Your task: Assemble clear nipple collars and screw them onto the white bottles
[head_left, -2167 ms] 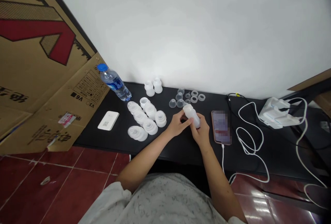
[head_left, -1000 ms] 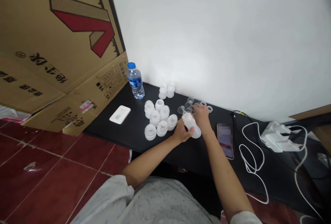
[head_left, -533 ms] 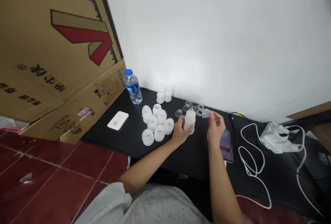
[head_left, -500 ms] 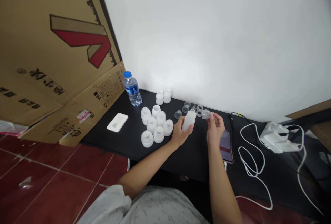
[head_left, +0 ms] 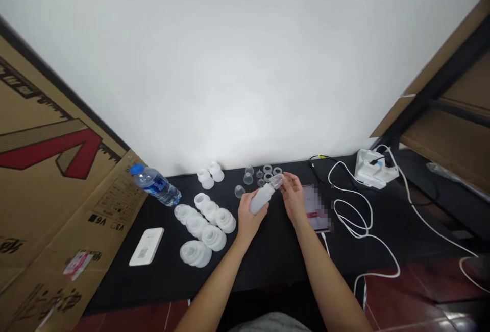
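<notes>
My left hand (head_left: pixel 247 221) grips a frosted white plastic bottle (head_left: pixel 260 199), which tilts up toward the right. My right hand (head_left: pixel 293 192) pinches a small clear plastic piece (head_left: pixel 276 182) and holds it against the bottle's upper end. Behind the hands lie small clear cups (head_left: pixel 248 175) and clear rings (head_left: pixel 268 173). A group of white plastic parts (head_left: pixel 201 230) stands to the left of my left hand. The parts look like cups or collars, and some are stacked.
On the black table (head_left: pixel 275 258) are a water bottle (head_left: pixel 155 185), a white card-like device (head_left: pixel 146 246), a blurred phone (head_left: pixel 316 208), and a white charger (head_left: pixel 371 168) with white cables (head_left: pixel 350 209). Cardboard (head_left: pixel 65 209) stands at the left; a red tiled floor (head_left: pixel 413 286) lies below.
My right hand has brought the clear piece from beside the bottle to its upper end. The bottle now tilts toward it, and the view has swung, showing more of the wall.
</notes>
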A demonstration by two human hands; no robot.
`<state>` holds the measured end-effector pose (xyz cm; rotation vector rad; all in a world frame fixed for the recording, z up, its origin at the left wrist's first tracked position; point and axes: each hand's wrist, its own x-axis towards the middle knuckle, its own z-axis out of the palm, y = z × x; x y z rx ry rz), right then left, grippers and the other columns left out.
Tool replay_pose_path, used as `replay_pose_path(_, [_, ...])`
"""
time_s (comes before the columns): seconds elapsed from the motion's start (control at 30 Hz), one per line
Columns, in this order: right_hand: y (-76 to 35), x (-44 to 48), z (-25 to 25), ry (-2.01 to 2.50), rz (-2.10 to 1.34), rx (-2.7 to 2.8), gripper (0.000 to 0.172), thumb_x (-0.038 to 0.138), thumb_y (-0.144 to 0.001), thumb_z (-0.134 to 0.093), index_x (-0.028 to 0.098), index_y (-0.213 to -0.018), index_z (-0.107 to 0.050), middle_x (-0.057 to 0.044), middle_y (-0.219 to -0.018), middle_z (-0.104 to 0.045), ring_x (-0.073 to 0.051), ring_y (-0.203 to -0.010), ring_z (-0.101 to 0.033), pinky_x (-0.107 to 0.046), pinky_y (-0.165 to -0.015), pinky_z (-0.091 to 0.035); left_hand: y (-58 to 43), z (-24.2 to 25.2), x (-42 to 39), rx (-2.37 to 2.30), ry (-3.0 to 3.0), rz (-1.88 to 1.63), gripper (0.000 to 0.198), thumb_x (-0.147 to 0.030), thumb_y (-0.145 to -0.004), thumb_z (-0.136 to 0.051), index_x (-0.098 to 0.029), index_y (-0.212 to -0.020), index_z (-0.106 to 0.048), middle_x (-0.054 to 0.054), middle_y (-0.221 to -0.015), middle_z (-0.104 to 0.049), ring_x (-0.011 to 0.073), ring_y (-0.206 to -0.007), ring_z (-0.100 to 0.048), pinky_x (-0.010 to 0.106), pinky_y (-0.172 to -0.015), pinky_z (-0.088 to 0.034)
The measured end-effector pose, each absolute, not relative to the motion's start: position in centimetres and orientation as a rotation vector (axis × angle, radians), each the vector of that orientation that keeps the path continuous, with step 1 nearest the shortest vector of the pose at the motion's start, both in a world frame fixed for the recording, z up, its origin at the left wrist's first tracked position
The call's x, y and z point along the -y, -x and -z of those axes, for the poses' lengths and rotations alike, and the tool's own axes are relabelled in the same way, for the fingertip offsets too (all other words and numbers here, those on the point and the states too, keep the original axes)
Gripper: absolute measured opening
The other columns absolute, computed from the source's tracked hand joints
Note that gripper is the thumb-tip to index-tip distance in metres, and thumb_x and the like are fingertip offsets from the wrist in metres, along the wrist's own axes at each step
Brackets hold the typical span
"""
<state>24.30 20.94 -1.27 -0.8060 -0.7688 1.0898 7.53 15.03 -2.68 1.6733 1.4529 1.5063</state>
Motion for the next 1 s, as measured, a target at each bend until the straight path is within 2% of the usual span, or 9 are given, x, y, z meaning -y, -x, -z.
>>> replay_pose_path(0.17, [-23.7,-20.3,1.2,0.852,-1.084,0.976,0.037,0.05,-0.091,-0.084,0.025,-0.115,-0.073,-0.009,-0.119,-0.08,-0.028,-0.112,-0.076,-0.044,-0.096,-0.063,-7.5,2.6,-15.0,-1.472,-1.63,-1.507,0.044,-0.042,-0.087,-0.085,-0.025,-0.126,-0.073,0.011,-0.119,-0.071,0.0323,-0.111,-0.071,0.048,-0.099,-0.059])
replay_pose_path(0.3, [-23.4,-20.0,1.3,0.827,-1.084,1.142,0.044,0.049,-0.092,-0.082,0.028,-0.128,-0.068,-0.01,-0.129,-0.077,-0.029,-0.117,-0.075,-0.046,-0.098,-0.063,-7.4,2.7,-15.1,-1.476,-1.582,-1.518,0.043,-0.047,-0.089,-0.084,-0.023,-0.123,-0.074,0.01,-0.114,-0.07,0.0319,-0.107,-0.071,0.047,-0.096,-0.058])
replay_pose_path(0.37, [-23.2,-19.7,1.4,0.828,-1.066,1.239,0.058,0.046,-0.089,-0.085,0.029,-0.139,-0.061,-0.01,-0.132,-0.075,-0.029,-0.118,-0.074,-0.046,-0.097,-0.063,-7.3,2.7,-15.0,-1.472,-1.575,-1.519,0.041,-0.049,-0.091,-0.082,-0.023,-0.122,-0.074,0.009,-0.113,-0.07,0.0312,-0.106,-0.07,0.045,-0.094,-0.058])
replay_pose_path(0.5, [-22.7,-19.0,1.9,0.831,-1.089,1.403,0.099,0.036,-0.078,-0.094,0.033,-0.159,-0.037,-0.007,-0.127,-0.077,-0.026,-0.109,-0.077,-0.046,-0.099,-0.062,-7.3,2.8,-14.9,-1.474,-1.566,-1.516,0.037,-0.048,-0.094,-0.077,-0.022,-0.121,-0.073,0.009,-0.113,-0.07,0.0297,-0.106,-0.069,0.043,-0.093,-0.057])
replay_pose_path(0.57, [-22.6,-18.9,2.0,0.82,-1.131,1.425,0.107,0.034,-0.077,-0.095,0.032,-0.162,-0.03,-0.006,-0.122,-0.079,-0.024,-0.102,-0.078,-0.045,-0.098,-0.062,-7.4,2.7,-14.8,-1.484,-1.562,-1.515,0.036,-0.048,-0.095,-0.076,-0.022,-0.119,-0.073,0.009,-0.112,-0.07,0.0282,-0.104,-0.07,0.042,-0.092,-0.057])
replay_pose_path(0.63, [-22.5,-18.9,2.1,0.817,-1.161,1.387,0.102,0.035,-0.077,-0.095,0.032,-0.158,-0.033,-0.004,-0.117,-0.08,-0.023,-0.099,-0.079,-0.043,-0.094,-0.063,-7.5,2.5,-14.7,-1.494,-1.566,-1.517,0.034,-0.047,-0.095,-0.076,-0.022,-0.118,-0.072,0.008,-0.111,-0.07,0.0272,-0.103,-0.07,0.041,-0.092,-0.056])
replay_pose_path(0.8, [-22.4,-19.5,2.1,0.822,-1.206,1.225,0.072,0.046,-0.086,-0.088,0.032,-0.142,-0.044,-0.001,-0.107,-0.079,-0.022,-0.091,-0.078,-0.037,-0.081,-0.064,-7.6,2.0,-14.5,-1.477,-1.618,-1.511,0.035,-0.044,-0.093,-0.079,-0.022,-0.12,-0.071,0.008,-0.113,-0.07,0.0277,-0.106,-0.069,0.042,-0.096,-0.055])
replay_pose_path(1.0, [-22.4,-19.6,2.2,0.839,-1.16,1.217,0.064,0.048,-0.09,-0.085,0.03,-0.137,-0.046,-0.002,-0.105,-0.078,-0.024,-0.092,-0.077,-0.038,-0.08,-0.064,-7.6,2.0,-14.3,-1.48,-1.638,-1.516,0.035,-0.042,-0.094,-0.079,-0.022,-0.121,-0.071,0.008,-0.113,-0.069,0.0271,-0.108,-0.069,0.041,-0.097,-0.055])
